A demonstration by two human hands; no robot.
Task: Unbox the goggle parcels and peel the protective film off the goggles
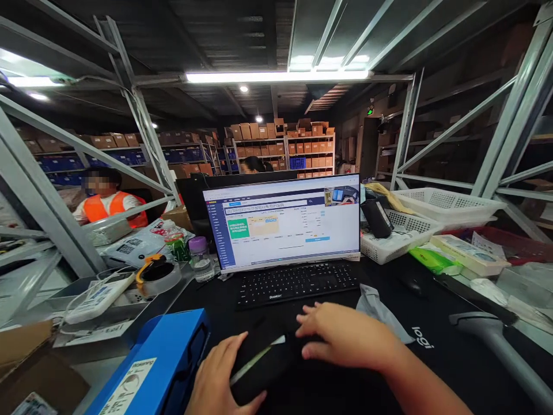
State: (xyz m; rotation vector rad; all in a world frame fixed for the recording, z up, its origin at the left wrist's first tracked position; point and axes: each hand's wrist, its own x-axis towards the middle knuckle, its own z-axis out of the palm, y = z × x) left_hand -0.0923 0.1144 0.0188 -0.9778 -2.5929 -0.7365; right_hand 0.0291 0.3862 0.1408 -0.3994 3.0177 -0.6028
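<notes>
My left hand (220,374) grips a dark, box-like item (261,363) from its left side, thumb near me and fingers along the far edge. A pale strip runs slantwise across the item, which blends into the black mat, so its exact kind is unclear. My right hand (334,334) is just to the right, fingers spread and palm down, with nothing visible in it. A grey plastic bag (380,314) lies beyond the right wrist. Left of my left hand stands a blue box (159,351) with a white label.
A keyboard (298,282) and lit monitor (285,225) stand ahead. To the right are a mouse (410,283), a handheld scanner (488,331) and white baskets (410,237). A cardboard box (34,357) and tape roll (159,275) sit left. A person in an orange vest (114,208) is beyond.
</notes>
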